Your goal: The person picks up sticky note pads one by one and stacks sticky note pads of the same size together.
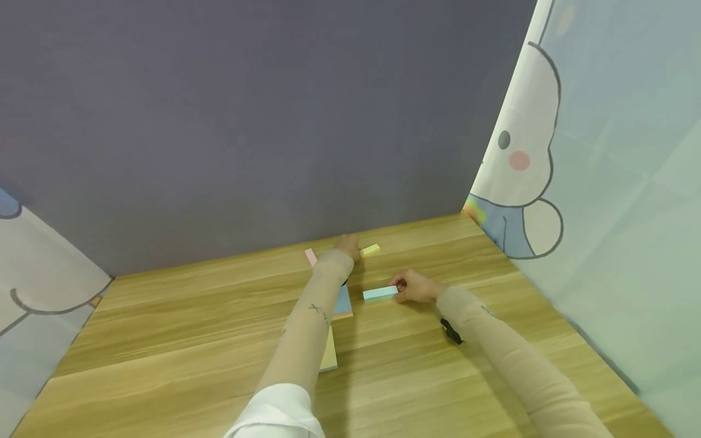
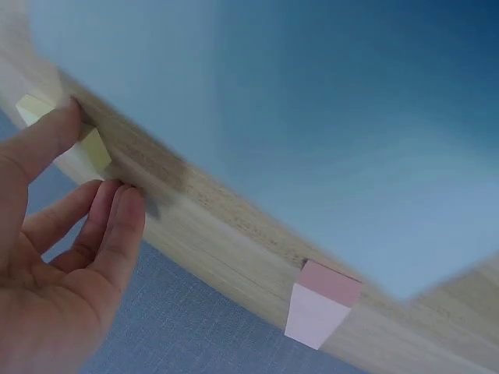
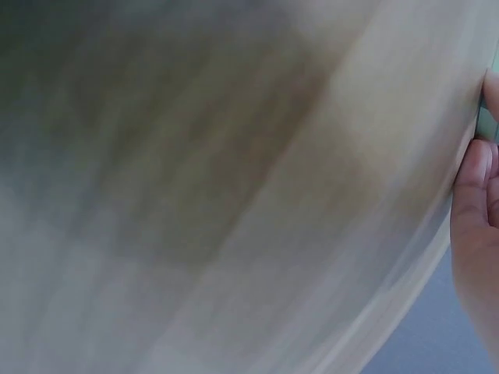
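Observation:
My right hand (image 1: 417, 286) pinches the right end of a light blue block (image 1: 379, 293) lying on the wooden table. In the right wrist view, only the fingers (image 3: 472, 183) and a sliver of that block show at the right edge. My left hand (image 1: 348, 244) is at the table's far side, beside a small yellow block (image 1: 370, 250). Seen from the left wrist, the thumb overlaps the yellow block (image 2: 97, 148), while the other fingertips lie apart from it. A pink block (image 2: 320, 304) lies nearby. A blue piece (image 1: 343, 302) is partly hidden under my left forearm.
A pale yellow piece (image 1: 330, 354) lies nearer me, partly covered by the left arm. The wooden table (image 1: 181, 328) meets a dark grey panel (image 1: 263, 121) behind. Printed cloth walls (image 1: 613, 213) stand at both sides.

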